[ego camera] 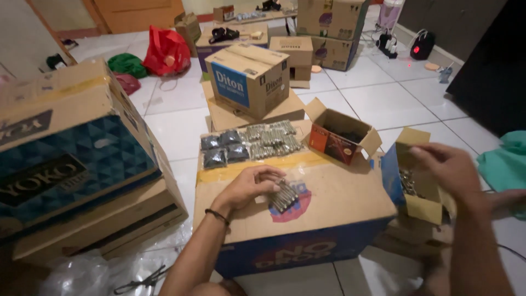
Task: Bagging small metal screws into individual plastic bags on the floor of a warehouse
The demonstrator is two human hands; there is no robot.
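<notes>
My left hand (249, 187) rests on top of a large cardboard box (334, 205) and grips a small clear packet of metal screws (284, 195) lying on it. My right hand (446, 167) reaches over a small open blue and brown carton (423, 207) at the right, which holds more shiny metal parts (406, 182); its fingers are bent and apart above the carton's flap. At the far side of the big box lie rows of clear screw packets (272, 140) and several dark packets (222, 148).
A small orange open carton (329, 143) stands at the box's far right corner. A stack of large boxes (71, 159) is close on my left. More cartons (249, 79), a red bag (166, 52) and a teal cloth (507, 161) lie on the white tiled floor.
</notes>
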